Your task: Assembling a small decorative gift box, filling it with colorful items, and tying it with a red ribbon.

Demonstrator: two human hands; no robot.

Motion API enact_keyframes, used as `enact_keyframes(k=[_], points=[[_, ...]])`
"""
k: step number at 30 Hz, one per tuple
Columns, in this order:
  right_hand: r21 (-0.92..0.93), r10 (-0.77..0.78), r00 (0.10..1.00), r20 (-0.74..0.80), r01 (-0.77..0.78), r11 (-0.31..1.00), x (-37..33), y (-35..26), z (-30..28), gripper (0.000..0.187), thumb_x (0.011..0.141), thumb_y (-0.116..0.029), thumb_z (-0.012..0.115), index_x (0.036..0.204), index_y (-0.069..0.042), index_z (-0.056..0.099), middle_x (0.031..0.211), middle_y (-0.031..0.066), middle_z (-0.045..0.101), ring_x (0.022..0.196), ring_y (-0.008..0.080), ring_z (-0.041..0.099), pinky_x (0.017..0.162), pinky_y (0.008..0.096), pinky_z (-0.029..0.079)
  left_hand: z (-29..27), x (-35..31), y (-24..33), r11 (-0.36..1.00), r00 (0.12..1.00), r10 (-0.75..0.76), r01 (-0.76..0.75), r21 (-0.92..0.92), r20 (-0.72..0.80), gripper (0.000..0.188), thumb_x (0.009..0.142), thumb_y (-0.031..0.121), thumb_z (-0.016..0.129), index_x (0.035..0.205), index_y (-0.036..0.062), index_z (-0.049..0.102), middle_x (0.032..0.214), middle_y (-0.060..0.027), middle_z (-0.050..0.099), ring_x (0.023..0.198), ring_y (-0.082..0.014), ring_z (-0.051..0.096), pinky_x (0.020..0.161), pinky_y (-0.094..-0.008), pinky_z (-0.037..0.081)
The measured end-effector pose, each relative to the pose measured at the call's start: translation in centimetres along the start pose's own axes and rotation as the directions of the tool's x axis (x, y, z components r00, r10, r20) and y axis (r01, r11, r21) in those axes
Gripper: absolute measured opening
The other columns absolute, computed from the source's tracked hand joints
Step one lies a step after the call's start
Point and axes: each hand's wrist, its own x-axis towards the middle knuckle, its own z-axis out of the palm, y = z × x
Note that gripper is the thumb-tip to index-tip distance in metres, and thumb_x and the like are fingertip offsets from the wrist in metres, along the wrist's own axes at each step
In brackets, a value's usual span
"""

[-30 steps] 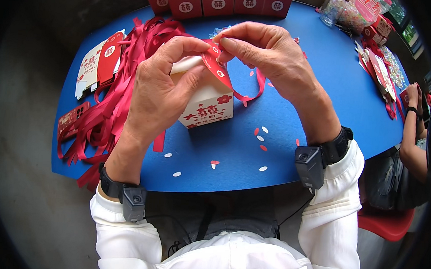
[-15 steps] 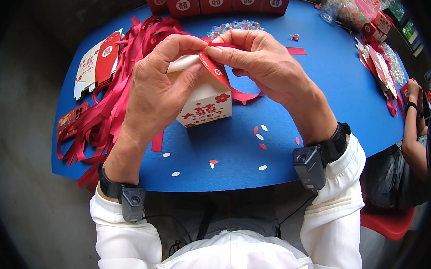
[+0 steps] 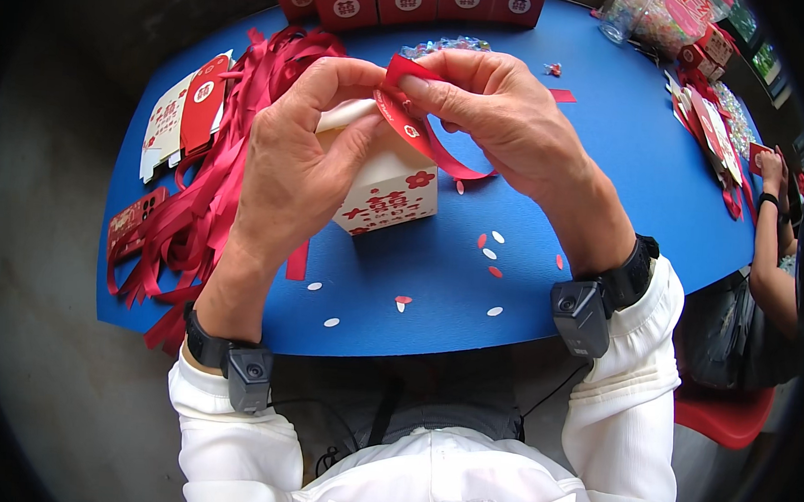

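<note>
A white gift box (image 3: 391, 200) with red flowers and characters printed on its front stands upright on the table. My left hand (image 3: 289, 145) is closed at its top, the thumb against the near side and the index finger reaching to the tag. A red ribbon (image 3: 456, 168) loops from the box's top toward the right. Between thumb and fingers my right hand (image 3: 514, 116) pinches the ribbon, whose end sticks up above the thumb. A curved red paper tag (image 3: 404, 127) hangs under the fingertips at the box's top. The exact crossing of ribbon and tag is hidden by my fingers.
Many red ribbons (image 3: 229, 174) lie heaped at left, beside flat folded cartons (image 3: 182, 117) and a red phone (image 3: 136, 214). Red boxes (image 3: 406, 1) line the far edge, near wrapped candies (image 3: 445, 45). Paper petals (image 3: 494, 311) are scattered in front. Another person's arm (image 3: 775, 248) is at right.
My right hand has pulled the ribbon end up, so it now shows above the thumb. My left hand keeps its grip on the box's top.
</note>
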Motion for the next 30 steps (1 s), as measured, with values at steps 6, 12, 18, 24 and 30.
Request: enact_keyframes(k=[6,12,18,24,30], points=[[-0.069,-0.115,0.993,-0.017,0.113,0.991,0.3,0.4,-0.1,0.025,0.095,-0.024,0.071,0.110,-0.004,0.068,0.097,0.0022,0.070,0.092,0.0082,0.066,0.080,0.0237,0.052,-0.2,-0.1,0.2,1.000,1.000,-0.011,0.011,0.007,0.009,0.024,0.089,0.002,0.066,0.113,0.0023,0.064,0.100,-0.0085,0.072,0.095,-0.0185,0.071,0.083,-0.0313,0.055],[-0.179,-0.073,0.997,0.001,0.072,0.981,0.2,-0.2,-0.4,0.029,0.094,-0.031,0.072,0.106,-0.005,0.071,0.091,0.0006,0.069,0.089,0.0065,0.064,0.075,0.0210,0.049,-0.3,-0.2,-0.2,1.000,1.000,0.011,-0.011,-0.011,0.009,0.021,0.092,0.006,0.066,0.113,0.0026,0.064,0.099,-0.0087,0.072,0.094,-0.0179,0.071,0.081,-0.0305,0.055],[-0.155,-0.043,0.997,0.057,0.051,0.987,0.1,-0.8,-0.6,0.030,0.091,-0.033,0.075,0.105,-0.006,0.073,0.089,0.0022,0.070,0.089,0.0086,0.065,0.080,0.0233,0.050,-0.4,-0.1,0.2,0.975,1.000,-0.024,0.025,-0.222,0.006,0.019,0.097,0.011,0.065,0.114,0.0034,0.065,0.101,-0.0101,0.071,0.090,-0.0161,0.070,0.081,-0.0298,0.058],[-0.051,0.023,0.990,0.140,-0.016,0.999,0.0,-0.6,-0.6,0.029,0.092,-0.031,0.074,0.105,-0.005,0.072,0.093,0.0042,0.071,0.089,0.0095,0.066,0.082,0.0254,0.052,-0.2,-0.1,-0.1,0.991,0.995,0.090,-0.094,-0.094,-0.051,0.023,0.094,0.008,0.069,0.117,0.0040,0.068,0.099,-0.0073,0.071,0.094,-0.0141,0.068,0.084,-0.0295,0.058],[-0.047,0.036,0.987,0.157,-0.029,0.998,0.0,-0.7,-0.3,0.027,0.093,-0.026,0.073,0.109,-0.004,0.069,0.097,0.0043,0.071,0.090,0.0090,0.066,0.081,0.0230,0.052,-0.2,-0.3,0.0,0.995,0.994,0.089,-0.091,-0.027,-0.068,0.014,0.095,0.007,0.068,0.107,0.0011,0.069,0.095,-0.0059,0.071,0.092,-0.0107,0.066,0.078,-0.0254,0.055]])
